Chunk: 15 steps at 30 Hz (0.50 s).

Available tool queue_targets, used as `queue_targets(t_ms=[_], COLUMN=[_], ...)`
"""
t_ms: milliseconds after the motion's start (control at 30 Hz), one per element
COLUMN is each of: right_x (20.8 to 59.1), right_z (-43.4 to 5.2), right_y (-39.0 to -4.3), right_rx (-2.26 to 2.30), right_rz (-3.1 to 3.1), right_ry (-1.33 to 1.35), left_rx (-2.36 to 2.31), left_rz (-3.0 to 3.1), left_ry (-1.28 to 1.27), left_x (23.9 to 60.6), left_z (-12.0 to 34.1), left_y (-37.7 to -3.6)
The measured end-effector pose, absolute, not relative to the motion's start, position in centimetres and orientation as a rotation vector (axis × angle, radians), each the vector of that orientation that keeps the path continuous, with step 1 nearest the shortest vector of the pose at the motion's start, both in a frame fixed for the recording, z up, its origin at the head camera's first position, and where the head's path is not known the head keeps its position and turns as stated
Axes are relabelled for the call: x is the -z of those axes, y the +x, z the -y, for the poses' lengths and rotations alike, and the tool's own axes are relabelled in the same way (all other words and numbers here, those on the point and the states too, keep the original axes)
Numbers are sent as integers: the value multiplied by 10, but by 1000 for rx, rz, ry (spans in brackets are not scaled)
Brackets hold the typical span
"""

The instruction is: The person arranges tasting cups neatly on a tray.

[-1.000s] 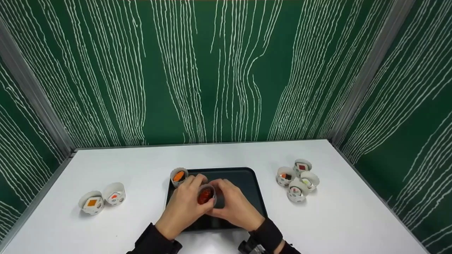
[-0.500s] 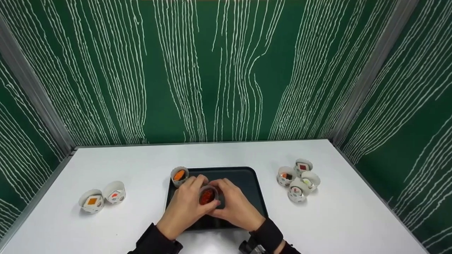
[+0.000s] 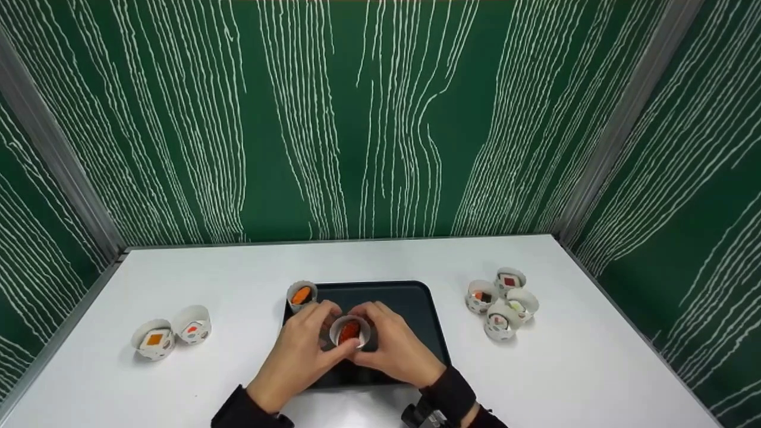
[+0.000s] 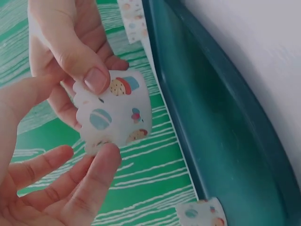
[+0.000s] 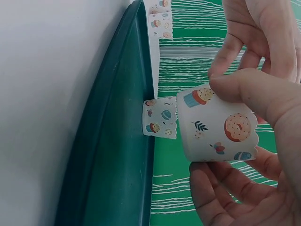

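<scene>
A paper baking cup [image 4: 123, 109] printed with cupcakes and doughnuts is held in the air over the dark green tray [image 3: 410, 303]. Inside it, the head view shows a dark red piece [image 3: 349, 330]. My right hand [image 3: 401, 343] grips the cup's wall, its thumb on one side and fingers on the other, plain in the right wrist view. My left hand [image 3: 295, 351] is close on the other side with fingers spread and relaxed; one fingertip [image 4: 109, 153] is right at the cup's scalloped rim. A second cup [image 5: 160, 117], holding an orange piece [image 3: 301, 295], stands at the tray's far left corner.
Left of the tray, two printed cups stand side by side, one with an orange-topped white piece [image 3: 154, 340], the other with a red-centred one [image 3: 193, 329]. Several more cups cluster on the table's right, including a front one [image 3: 500, 333]. A green wall [image 3: 380, 148] borders the white table.
My left hand has drawn back to the left and its fingers have loosened from the cup, so more of the pale rim shows. The right hand has hardly moved.
</scene>
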State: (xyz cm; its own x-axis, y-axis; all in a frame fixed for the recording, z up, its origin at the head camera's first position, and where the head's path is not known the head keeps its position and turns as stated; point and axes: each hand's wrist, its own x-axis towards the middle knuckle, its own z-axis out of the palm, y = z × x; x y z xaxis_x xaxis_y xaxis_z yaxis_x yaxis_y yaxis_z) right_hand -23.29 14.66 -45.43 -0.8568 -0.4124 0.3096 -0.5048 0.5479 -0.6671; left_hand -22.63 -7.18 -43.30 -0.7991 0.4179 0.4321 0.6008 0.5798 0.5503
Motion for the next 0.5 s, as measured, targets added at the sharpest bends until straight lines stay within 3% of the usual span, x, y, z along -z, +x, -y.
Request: queue_targets(t_ms=[500], right_x=[457], right_z=[-138], right_y=[-262], right_rx=[-1222], right_rz=[2702], right_ry=[711], left_rx=[973], left_rz=[2715], left_ry=[-655], left_x=[434], left_z=[115], left_y=[-213])
